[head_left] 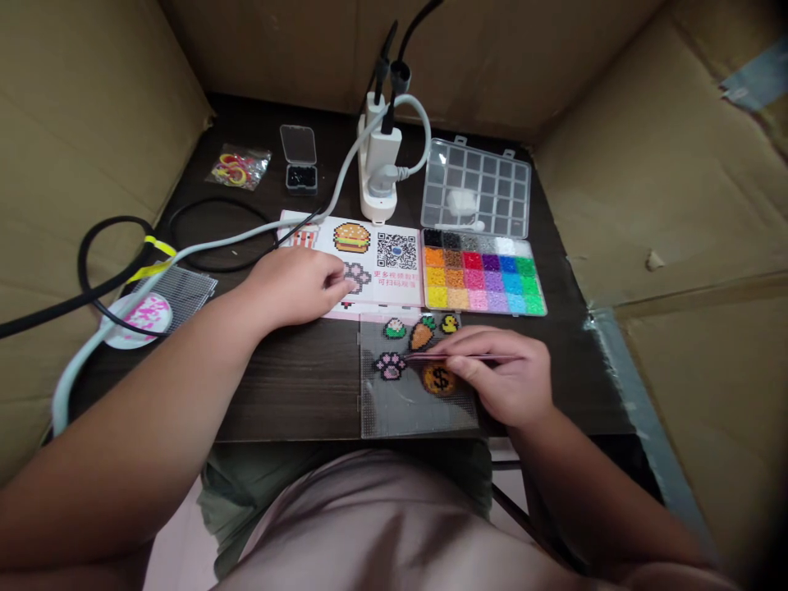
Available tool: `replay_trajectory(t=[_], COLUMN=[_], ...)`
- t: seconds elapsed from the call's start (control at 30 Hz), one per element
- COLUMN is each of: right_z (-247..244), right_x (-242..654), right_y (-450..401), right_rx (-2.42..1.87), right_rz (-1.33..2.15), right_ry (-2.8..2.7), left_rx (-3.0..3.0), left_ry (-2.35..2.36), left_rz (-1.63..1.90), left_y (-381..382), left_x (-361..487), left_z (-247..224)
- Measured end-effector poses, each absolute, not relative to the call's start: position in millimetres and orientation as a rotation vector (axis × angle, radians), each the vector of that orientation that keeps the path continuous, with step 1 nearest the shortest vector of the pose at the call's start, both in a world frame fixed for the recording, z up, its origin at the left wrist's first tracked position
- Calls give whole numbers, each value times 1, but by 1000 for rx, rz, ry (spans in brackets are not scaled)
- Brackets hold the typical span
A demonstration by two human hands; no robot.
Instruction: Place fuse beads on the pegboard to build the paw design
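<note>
My right hand (510, 373) grips thin pink tweezers (431, 357), their tips at the right edge of a pink and black paw bead design (391, 366). The design lies on a clear pegboard (419, 414) at the table's front edge. Around it on the board are an orange carrot (422, 333), a small yellow duck (449, 324), a green and white piece (395, 328) and a round coin with a dollar sign (438, 380), partly behind my hand. My left hand (295, 283) rests with curled fingers on the printed pattern sheet (400, 300), fingertips by the printed paw (357, 277).
A bead box (486, 275) with many colours stands open right of the sheet, its lid holding a white item (461, 201). Behind are a power strip (378, 176), a small box of black beads (301, 176) and a bag (240, 168). Cables (246, 234) cross the left; cardboard walls (616, 148) surround the table.
</note>
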State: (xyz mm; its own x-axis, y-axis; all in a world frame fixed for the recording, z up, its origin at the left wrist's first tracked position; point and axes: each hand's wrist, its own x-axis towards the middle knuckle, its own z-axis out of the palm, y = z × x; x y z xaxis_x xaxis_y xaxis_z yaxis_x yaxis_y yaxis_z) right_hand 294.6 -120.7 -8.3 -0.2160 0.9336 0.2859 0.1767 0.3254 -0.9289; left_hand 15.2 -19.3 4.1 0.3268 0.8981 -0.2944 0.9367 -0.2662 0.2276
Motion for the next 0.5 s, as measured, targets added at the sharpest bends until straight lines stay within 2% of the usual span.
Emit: replay_trajectory(t=[0.23, 0.5], right_z=[-4, -14], right_x=[329, 361], right_y=[-107, -94], right_rx=[-1115, -1258], right_rz=[851, 735], right_ry=[-1075, -914], left_rx=[2233, 2215], left_ry=[1625, 1622], left_rz=[-165, -152], left_y=[-19, -19], left_x=[15, 16], left_z=[5, 6])
